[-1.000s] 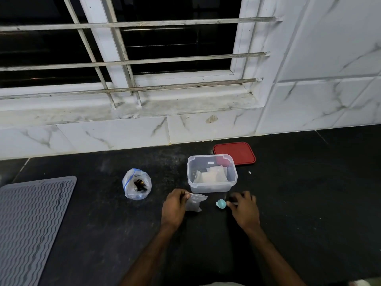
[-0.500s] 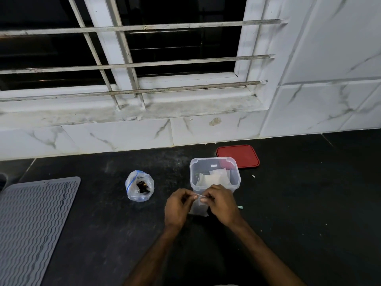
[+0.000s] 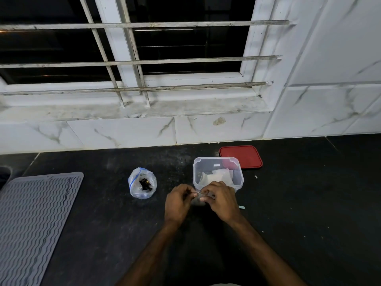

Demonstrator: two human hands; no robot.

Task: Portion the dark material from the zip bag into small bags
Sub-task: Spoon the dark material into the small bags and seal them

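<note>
1. A white marble-veined wall [image 3: 329, 100] rises behind the counter, with a window [image 3: 185, 48] set in it. The glass is dark and pale metal bars [image 3: 144, 24] cross it.
2. The dark speckled counter [image 3: 309, 223] fills the lower half of the view and carries everything else.
3. A grey ribbed mat [image 3: 35, 219] lies flat at the far left, well apart from the other things.
4. A clear plastic box [image 3: 240, 176] stands open near the middle, just beyond the hands. Several small bags [image 3: 216, 177] lie inside it.
5. A red lid [image 3: 243, 156] lies flat behind the box, at its right rear corner.
6. The zip bag [image 3: 136, 188] sits upright to the left of the box and near the left hand, apart from both. Its mouth gapes upward, and the dark material [image 3: 145, 183] lies in a small heap at the bottom.
7. The left hand [image 3: 178, 201] and the right hand [image 3: 221, 201] meet in front of the box, low over the counter. The fingers of both are curled inward.
8. One small bag [image 3: 198, 200] hangs between them; each hand pinches its top edge between thumb and fingers. Whether its mouth is parted cannot be told, nor whether anything is in it.
9. A teal tip [image 3: 242, 207] of something lies on the counter just right of the right hand; the rest is hidden.
</note>
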